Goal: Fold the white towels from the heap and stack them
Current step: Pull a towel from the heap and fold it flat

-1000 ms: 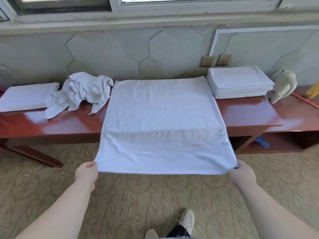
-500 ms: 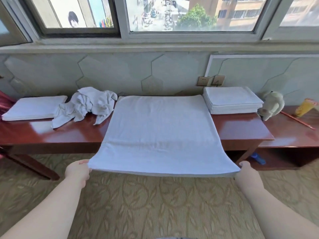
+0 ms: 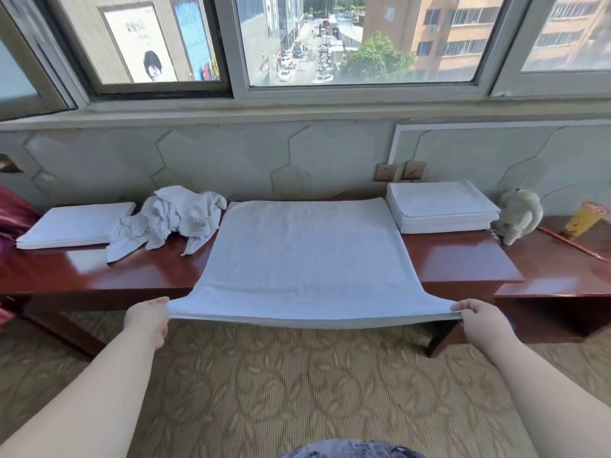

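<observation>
Left hand (image 3: pixel 148 320) pinches the near left corner of the white towel (image 3: pixel 304 259), right hand (image 3: pixel 479 320) pinches the near right corner; both clamped on the cloth, the near edge held level just off the front of the wooden table (image 3: pixel 463 262); the far part lies flat on the tabletop, reaching the wall; to its left sits the crumpled heap (image 3: pixel 172 219), beyond that a folded towel (image 3: pixel 72 224); to its right a stack of folded towels (image 3: pixel 441 211), then a plush toy (image 3: pixel 519 214); patterned carpet (image 3: pixel 297 385) below.
</observation>
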The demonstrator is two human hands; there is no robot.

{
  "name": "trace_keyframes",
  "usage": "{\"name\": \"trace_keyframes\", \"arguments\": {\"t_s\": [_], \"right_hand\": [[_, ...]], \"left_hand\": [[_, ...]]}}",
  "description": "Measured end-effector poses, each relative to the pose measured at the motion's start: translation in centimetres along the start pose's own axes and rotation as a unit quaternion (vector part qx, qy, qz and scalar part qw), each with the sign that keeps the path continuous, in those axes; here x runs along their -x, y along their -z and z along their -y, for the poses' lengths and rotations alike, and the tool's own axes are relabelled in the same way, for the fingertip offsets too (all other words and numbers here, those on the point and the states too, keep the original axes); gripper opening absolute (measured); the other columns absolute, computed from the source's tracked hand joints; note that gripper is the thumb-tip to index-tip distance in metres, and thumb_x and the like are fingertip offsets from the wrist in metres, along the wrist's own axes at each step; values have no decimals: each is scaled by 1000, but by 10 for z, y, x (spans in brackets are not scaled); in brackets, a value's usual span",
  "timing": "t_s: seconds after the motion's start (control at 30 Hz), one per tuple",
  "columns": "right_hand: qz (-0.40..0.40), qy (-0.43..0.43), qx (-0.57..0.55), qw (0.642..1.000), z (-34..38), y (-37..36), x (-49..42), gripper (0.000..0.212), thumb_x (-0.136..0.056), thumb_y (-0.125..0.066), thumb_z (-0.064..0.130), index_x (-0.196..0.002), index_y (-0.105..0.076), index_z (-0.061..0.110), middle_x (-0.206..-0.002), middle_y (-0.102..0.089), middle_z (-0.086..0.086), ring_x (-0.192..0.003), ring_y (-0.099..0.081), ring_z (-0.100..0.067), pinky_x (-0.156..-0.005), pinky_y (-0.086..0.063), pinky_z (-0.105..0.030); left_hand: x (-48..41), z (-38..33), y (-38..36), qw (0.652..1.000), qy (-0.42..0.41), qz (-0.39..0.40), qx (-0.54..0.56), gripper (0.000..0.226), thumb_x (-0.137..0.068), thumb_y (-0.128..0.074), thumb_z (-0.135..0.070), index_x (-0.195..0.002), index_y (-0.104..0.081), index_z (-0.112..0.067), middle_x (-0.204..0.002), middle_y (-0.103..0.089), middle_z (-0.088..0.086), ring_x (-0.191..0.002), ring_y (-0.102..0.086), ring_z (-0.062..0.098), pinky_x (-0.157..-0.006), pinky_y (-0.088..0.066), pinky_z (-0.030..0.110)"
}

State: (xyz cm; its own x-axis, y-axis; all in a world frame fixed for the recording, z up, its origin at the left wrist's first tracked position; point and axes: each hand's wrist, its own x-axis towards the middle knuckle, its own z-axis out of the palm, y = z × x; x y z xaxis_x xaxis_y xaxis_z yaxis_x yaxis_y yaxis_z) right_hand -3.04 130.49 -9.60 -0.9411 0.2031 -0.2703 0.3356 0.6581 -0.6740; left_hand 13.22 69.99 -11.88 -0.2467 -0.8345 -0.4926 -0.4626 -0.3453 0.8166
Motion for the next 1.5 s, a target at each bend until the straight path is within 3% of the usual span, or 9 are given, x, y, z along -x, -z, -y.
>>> {"name": "trace_keyframes", "arguments": {"t_s": [0.23,0.4,0.5,0.63,0.8,0.93,1.23,1.4,1.5], "right_hand": [[-10,-15,-5,1000,0,-8,5,42,-93,-35,-5,-100,-71,14,-79,-64,-18,-56,-46,-27,-52,-35,-30],[-72,-45,-45,995,7,-9,8,23,-93,-44,8,-106,-58,21,-89,-64,-10,-74,-59,-34,-67,-45,-36],[-88,-36,-42,995,9,-10,12,21,-94,-48,7,-106,-62,17,-91,-65,-7,-78,-61,-33,-71,-46,-37],[-108,-42,-39,992,2,-17,17,17,-91,-54,12,-99,-68,19,-89,-70,-4,-77,-65,-35,-78,-55,-45],[-119,-72,-61,988,-5,-30,28,13,-89,-57,16,-92,-67,23,-88,-72,-4,-76,-67,-34,-74,-56,-46],[-116,-70,-61,989,-5,-34,33,12,-90,-57,18,-93,-67,24,-88,-74,-5,-73,-67,-35,-72,-56,-47],[-94,-63,-54,992,-5,-39,36,9,-89,-61,19,-91,-67,26,-90,-74,-3,-82,-69,-32,-80,-59,-54],[-92,-53,-49,993,-1,-38,39,12,-90,-59,16,-91,-66,26,-90,-73,-3,-81,-68,-33,-77,-58,-48],[-94,-58,-44,993,-5,-39,37,13,-90,-58,15,-90,-65,26,-89,-74,-2,-79,-69,-32,-78,-60,-51]], "left_hand": [[-4,0,-1,999,48,-1,-21,26,-101,-50,-3,-91,-69,-19,-81,-61,8,-60,-49,18,-49,-31,28],[-5,4,3,997,39,4,-65,21,-99,-55,-5,-79,-61,-9,-74,-58,7,-57,-46,16,-54,-35,29],[-4,5,5,995,26,21,-97,22,-103,-48,-4,-86,-62,-5,-77,-57,8,-61,-46,16,-62,-38,30],[-4,5,13,992,45,61,-105,20,-103,-40,1,-100,-60,-4,-89,-60,9,-64,-53,13,-53,-33,24],[-5,11,23,987,90,89,-103,10,-99,-49,6,-104,-57,3,-96,-61,14,-72,-61,14,-50,-44,22],[-7,22,22,981,113,129,-90,7,-104,-49,0,-107,-56,2,-93,-60,12,-75,-58,13,-57,-45,22],[-10,37,18,966,155,162,-125,11,-105,-50,2,-97,-59,4,-87,-60,10,-71,-55,12,-36,-44,15],[-12,39,15,969,135,148,-144,7,-103,-60,-2,-99,-61,4,-81,-60,8,-65,-54,11,-41,-44,18],[-11,42,13,973,73,121,-182,21,-96,-74,-14,-101,-67,5,-67,-58,8,-56,-50,14,-45,-45,25]]}}
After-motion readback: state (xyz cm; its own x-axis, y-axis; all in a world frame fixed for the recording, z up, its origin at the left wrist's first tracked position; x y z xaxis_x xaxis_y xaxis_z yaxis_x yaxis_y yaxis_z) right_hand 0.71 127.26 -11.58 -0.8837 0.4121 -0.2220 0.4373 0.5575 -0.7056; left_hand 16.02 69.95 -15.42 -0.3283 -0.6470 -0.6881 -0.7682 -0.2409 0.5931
